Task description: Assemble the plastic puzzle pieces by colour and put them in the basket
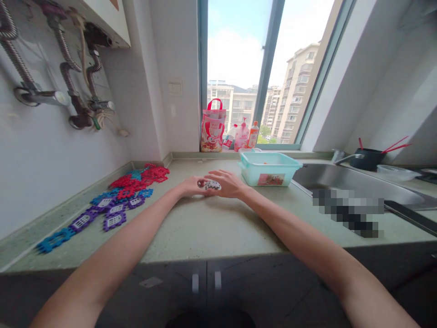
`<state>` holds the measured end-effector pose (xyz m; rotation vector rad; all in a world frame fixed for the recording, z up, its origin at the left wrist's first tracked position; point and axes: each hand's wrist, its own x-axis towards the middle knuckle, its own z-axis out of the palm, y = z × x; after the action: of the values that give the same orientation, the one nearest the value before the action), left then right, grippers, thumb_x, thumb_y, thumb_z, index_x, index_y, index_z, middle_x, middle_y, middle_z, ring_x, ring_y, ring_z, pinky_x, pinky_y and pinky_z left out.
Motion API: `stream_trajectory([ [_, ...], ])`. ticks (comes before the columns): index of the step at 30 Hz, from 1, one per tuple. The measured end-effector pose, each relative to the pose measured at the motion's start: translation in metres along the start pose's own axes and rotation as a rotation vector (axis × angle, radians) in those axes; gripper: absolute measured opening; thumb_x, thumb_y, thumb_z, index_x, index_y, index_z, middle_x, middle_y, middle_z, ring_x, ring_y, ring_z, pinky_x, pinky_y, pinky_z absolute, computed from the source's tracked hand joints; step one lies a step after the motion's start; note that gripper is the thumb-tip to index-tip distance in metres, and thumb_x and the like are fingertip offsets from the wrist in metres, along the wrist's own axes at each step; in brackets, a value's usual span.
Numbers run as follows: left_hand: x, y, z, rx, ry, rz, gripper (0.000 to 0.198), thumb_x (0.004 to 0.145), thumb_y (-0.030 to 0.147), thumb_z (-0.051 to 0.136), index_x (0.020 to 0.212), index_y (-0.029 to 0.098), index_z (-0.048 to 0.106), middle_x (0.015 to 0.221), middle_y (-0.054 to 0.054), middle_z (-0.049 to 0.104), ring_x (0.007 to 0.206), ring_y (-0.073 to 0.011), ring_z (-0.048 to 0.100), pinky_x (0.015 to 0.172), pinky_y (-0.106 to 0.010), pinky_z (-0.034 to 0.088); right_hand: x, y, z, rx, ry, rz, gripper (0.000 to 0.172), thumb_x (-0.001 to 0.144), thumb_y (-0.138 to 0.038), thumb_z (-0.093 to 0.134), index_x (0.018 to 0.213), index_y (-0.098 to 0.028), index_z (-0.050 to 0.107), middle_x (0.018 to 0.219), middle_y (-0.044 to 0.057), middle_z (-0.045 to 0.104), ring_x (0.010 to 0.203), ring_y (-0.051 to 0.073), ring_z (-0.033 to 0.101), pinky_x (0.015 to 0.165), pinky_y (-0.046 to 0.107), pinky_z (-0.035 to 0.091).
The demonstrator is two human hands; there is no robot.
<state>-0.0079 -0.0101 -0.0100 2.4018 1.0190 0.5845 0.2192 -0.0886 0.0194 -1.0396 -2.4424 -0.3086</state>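
Over the middle of the counter, my left hand and my right hand meet with curled fingers. Between them is a small white piece with dark marks, gripped from both sides and partly covered by the fingers; its exact kind does not show. Left of my hands lie interlocking plastic building pieces: red ones, blue ones and purple ones with white window-like grids. Just to the right of my right hand stands a pale turquoise plastic tub with a picture label.
A steel sink with a tap is at the right, beside a blurred-out patch and a dark handle. A pink bag and several bottles line the window sill. Metal pipes hang at the upper left.
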Motion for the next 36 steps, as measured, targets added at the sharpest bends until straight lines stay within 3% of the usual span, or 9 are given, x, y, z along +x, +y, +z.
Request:
stream_trajectory([
  [5,-0.005,-0.022,-0.011,-0.210,0.041,0.016,0.065,0.067,0.031,0.074,0.131,0.015,0.068,0.098,-0.006,0.076,0.091,-0.0200,0.070,0.086,-0.030,0.055,-0.002,0.004,0.026,0.098,-0.162,0.026,0.066,0.097,-0.063,0.063,0.154,-0.029,0.057,0.139,0.014,0.067,0.124,0.031,0.064,0.108,0.048,0.049],
  [9,-0.007,-0.034,-0.014,-0.111,0.173,-0.035,0.052,0.070,0.022,0.062,0.121,0.014,0.072,0.095,-0.007,0.078,0.087,-0.0191,0.071,0.085,-0.031,0.056,-0.004,0.011,0.025,0.168,-0.148,0.035,0.058,0.099,-0.053,0.067,0.148,-0.024,0.063,0.121,0.014,0.072,0.117,0.028,0.066,0.107,0.043,0.049],
  [16,-0.009,-0.031,-0.012,0.007,0.205,-0.046,0.050,0.072,0.017,0.058,0.120,0.016,0.073,0.097,-0.006,0.079,0.088,-0.0182,0.072,0.085,-0.029,0.057,-0.005,0.012,0.028,0.105,-0.139,0.067,0.043,0.097,-0.044,0.071,0.136,-0.026,0.073,0.106,0.010,0.072,0.097,0.024,0.071,0.094,0.035,0.053],
  [20,-0.013,-0.024,-0.012,0.058,0.220,-0.050,0.048,0.075,0.016,0.059,0.120,0.017,0.073,0.099,-0.006,0.079,0.089,-0.0181,0.072,0.087,-0.028,0.057,-0.001,0.014,0.015,-0.039,-0.105,-0.014,0.040,0.098,-0.048,0.067,0.133,-0.028,0.074,0.106,0.008,0.071,0.097,0.024,0.068,0.090,0.034,0.054],
  [23,-0.015,-0.021,-0.012,0.060,0.226,-0.069,0.046,0.076,0.017,0.060,0.120,0.018,0.073,0.101,-0.006,0.080,0.090,-0.0179,0.072,0.089,-0.028,0.057,-0.001,0.032,-0.017,-0.175,0.089,-0.002,0.039,0.101,-0.051,0.061,0.131,-0.029,0.074,0.112,0.009,0.070,0.104,0.026,0.065,0.093,0.036,0.053],
  [25,-0.015,-0.020,-0.013,0.067,0.226,-0.074,0.045,0.076,0.017,0.059,0.119,0.018,0.074,0.102,-0.006,0.080,0.093,-0.0184,0.072,0.091,-0.029,0.057,-0.008,0.052,-0.044,-0.264,0.282,0.142,0.040,0.101,-0.052,0.059,0.130,-0.028,0.074,0.112,0.010,0.069,0.106,0.027,0.063,0.096,0.038,0.051],
  [28,-0.015,-0.020,-0.013,0.084,0.217,-0.076,0.044,0.077,0.016,0.059,0.118,0.018,0.074,0.103,-0.006,0.080,0.097,-0.0193,0.072,0.094,-0.030,0.056,-0.032,0.090,-0.080,-0.373,0.435,0.431,0.047,0.101,-0.051,0.054,0.129,-0.019,0.074,0.106,0.016,0.067,0.103,0.033,0.062,0.092,0.045,0.051],
  [33,-0.015,-0.018,-0.014,0.096,0.205,-0.063,0.042,0.077,0.015,0.058,0.115,0.017,0.076,0.104,-0.007,0.080,0.096,-0.0197,0.072,0.094,-0.031,0.055,-0.072,0.132,-0.104,-0.422,0.276,0.868,0.056,0.098,-0.061,0.053,0.126,-0.020,0.077,0.104,0.018,0.071,0.099,0.035,0.066,0.090,0.049,0.050],
  [36,-0.016,-0.018,-0.013,0.084,0.204,-0.071,0.040,0.077,0.017,0.059,0.113,0.018,0.077,0.103,-0.007,0.080,0.097,-0.0201,0.073,0.092,-0.031,0.056,-0.075,0.130,-0.108,-0.409,0.231,0.946,0.071,0.092,-0.075,0.054,0.135,-0.022,0.073,0.119,0.022,0.070,0.109,0.042,0.064,0.094,0.060,0.048],
])
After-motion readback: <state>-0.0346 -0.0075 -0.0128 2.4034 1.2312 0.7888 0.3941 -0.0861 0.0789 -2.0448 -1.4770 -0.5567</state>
